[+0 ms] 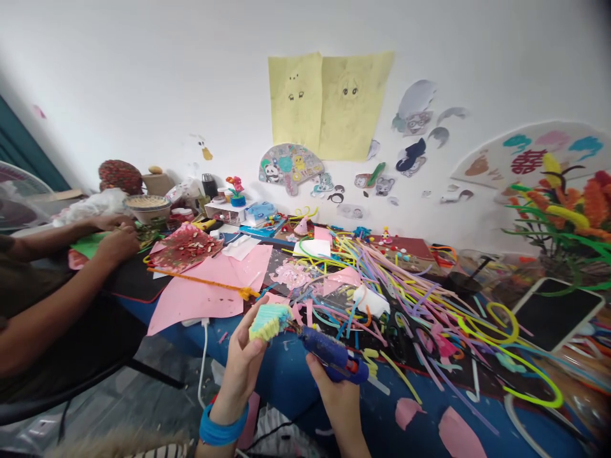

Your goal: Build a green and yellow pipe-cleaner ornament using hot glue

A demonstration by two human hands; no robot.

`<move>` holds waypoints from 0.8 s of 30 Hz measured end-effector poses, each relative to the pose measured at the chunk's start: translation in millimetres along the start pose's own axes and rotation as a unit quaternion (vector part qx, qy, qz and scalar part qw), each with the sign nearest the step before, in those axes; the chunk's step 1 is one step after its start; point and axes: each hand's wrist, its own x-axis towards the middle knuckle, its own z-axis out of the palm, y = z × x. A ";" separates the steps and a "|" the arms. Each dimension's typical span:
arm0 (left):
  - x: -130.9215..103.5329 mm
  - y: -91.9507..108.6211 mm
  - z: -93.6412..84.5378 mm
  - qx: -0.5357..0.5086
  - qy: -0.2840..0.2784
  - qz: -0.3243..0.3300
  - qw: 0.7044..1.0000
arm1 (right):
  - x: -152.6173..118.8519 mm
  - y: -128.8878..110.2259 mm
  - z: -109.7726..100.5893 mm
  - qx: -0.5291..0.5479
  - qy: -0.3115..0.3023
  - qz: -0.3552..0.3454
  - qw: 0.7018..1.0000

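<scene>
My left hand (247,348), with a blue band on its wrist, is closed on a small fuzzy craft piece (270,320) striped in light blue and yellow. In my right hand (334,397) is a dark blue glue gun (331,356), gripped from below. Its nozzle points left and reaches the right side of the craft piece; I cannot tell whether it touches. Both hands are above the near edge of the table. Behind them lie many loose pipe cleaners (377,273) in yellow, purple, pink and blue.
At the left, a co-worker's hands (117,235) are over green material. Pink paper sheets (205,299) and a red cloth (186,247) with seeds lie between us. On the right are a phone (556,313) and a bouquet of pipe-cleaner flowers (573,210). A white cable (204,362) hangs off the table.
</scene>
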 end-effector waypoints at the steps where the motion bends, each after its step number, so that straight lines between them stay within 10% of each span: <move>1: -1.5 -0.3 -1.3 0.005 0.000 0.003 1.000 | 0.5 -3.0 -0.4 -0.002 -0.005 -0.014 1.000; 24: -8.1 -3.7 -7.2 0.013 -0.002 0.034 0.999 | -0.9 -4.5 -0.1 -0.045 0.022 -0.102 0.994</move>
